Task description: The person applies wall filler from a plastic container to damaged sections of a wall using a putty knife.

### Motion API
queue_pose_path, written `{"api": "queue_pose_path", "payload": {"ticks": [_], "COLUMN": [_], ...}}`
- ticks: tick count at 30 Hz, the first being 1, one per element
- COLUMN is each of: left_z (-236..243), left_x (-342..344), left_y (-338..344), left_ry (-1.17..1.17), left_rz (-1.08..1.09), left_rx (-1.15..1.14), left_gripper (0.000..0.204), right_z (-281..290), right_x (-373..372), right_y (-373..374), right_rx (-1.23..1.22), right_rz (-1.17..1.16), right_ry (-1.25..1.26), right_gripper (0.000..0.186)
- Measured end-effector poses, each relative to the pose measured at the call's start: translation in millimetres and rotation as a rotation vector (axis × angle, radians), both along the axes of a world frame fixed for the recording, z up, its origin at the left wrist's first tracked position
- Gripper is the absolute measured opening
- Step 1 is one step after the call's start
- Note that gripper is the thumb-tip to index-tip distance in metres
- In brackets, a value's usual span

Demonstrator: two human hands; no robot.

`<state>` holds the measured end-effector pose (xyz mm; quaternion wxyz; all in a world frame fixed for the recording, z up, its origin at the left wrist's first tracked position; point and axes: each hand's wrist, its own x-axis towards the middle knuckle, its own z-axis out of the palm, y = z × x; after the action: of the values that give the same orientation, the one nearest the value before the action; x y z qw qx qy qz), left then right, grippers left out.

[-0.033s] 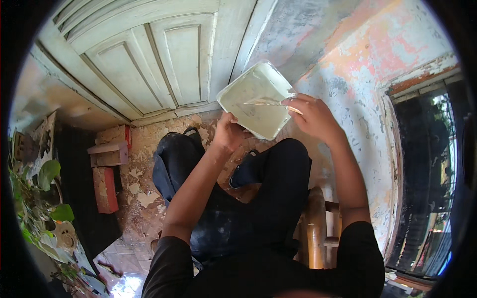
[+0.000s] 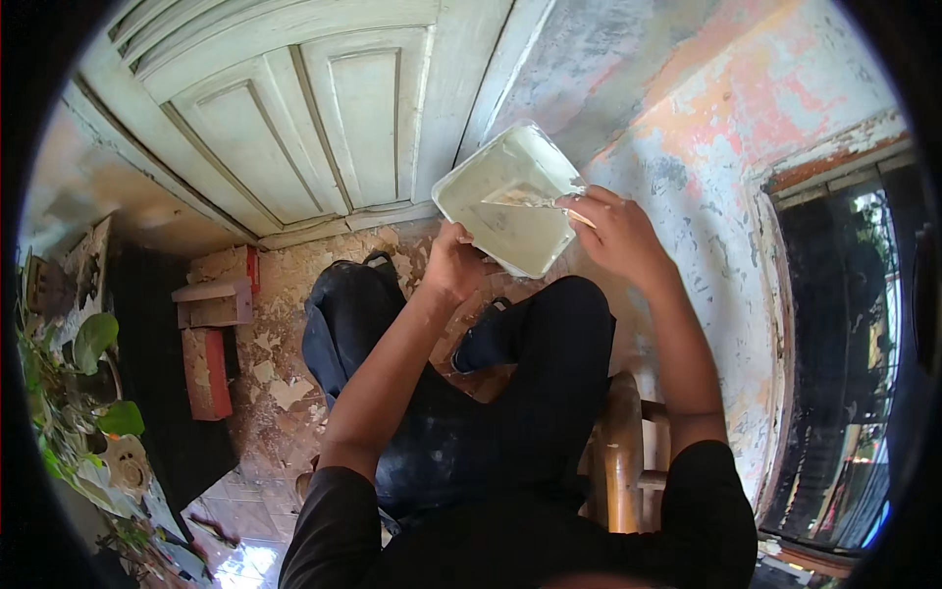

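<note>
My left hand [image 2: 454,265] grips the near left rim of a white rectangular plastic tub [image 2: 496,228], its thumb on the edge and the other fingers mostly hidden beneath. The tub is tilted, and whitish paste coats its inside walls and bottom. In my right hand [image 2: 618,231], at the tub's right rim, is a putty knife [image 2: 518,197]. Its thin triangular blade points left into the tub, and its light handle shows between my fingers. A little white paste clings near the rim beside my right fingers. Whether the blade touches the tub's bottom, I cannot tell.
A pale panelled door [image 2: 363,118] stands ahead, beside a wall [image 2: 706,196] with peeling paint. Paint flakes litter the floor [image 2: 285,383]. Small red boxes [image 2: 206,373] and plants [image 2: 98,344] are at left, a wooden chair [image 2: 621,452] under me, and a dark window [image 2: 834,363] at right.
The putty knife's blade has turned slightly in the tub and shows a broader, brighter face. The tub has shifted very slightly; both hands keep their grip.
</note>
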<state>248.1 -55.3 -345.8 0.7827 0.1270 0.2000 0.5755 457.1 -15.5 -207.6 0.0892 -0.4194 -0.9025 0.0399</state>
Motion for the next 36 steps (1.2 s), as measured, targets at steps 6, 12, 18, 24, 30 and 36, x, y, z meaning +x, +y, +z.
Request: {"api": "queue_pose_path", "payload": {"ticks": [6, 12, 18, 24, 30, 36], "left_z": [4, 2, -8, -8, -9, -33], "left_x": [1, 0, -1, 0, 8, 16], "left_y": [6, 10, 20, 26, 30, 41], "left_ry": [-0.004, -0.057, 0.015, 0.039, 0.098, 0.034], "left_rz": [-0.025, -0.043, -0.058, -0.091, -0.079, -0.141], "left_rx": [-0.008, -0.022, -0.036, -0.062, -0.07, -0.176], "left_gripper": [0.074, 0.072, 0.07, 0.07, 0.07, 0.07], "right_z": [-23, -26, -47, -65, -74, -89], "right_x": [-5, 4, 7, 17, 32, 49], "right_y": [22, 49, 58, 60, 59, 59], "right_rx": [0.069, 0.058, 0.138, 0.257, 0.294, 0.263], "right_rz": [-0.081, -0.067, -0.052, -0.035, -0.019, -0.077], "right_ry": [-0.009, 0.059, 0.124, 0.148, 0.168, 0.244], "right_gripper": [0.027, 0.026, 0.025, 0.023, 0.023, 0.022]}}
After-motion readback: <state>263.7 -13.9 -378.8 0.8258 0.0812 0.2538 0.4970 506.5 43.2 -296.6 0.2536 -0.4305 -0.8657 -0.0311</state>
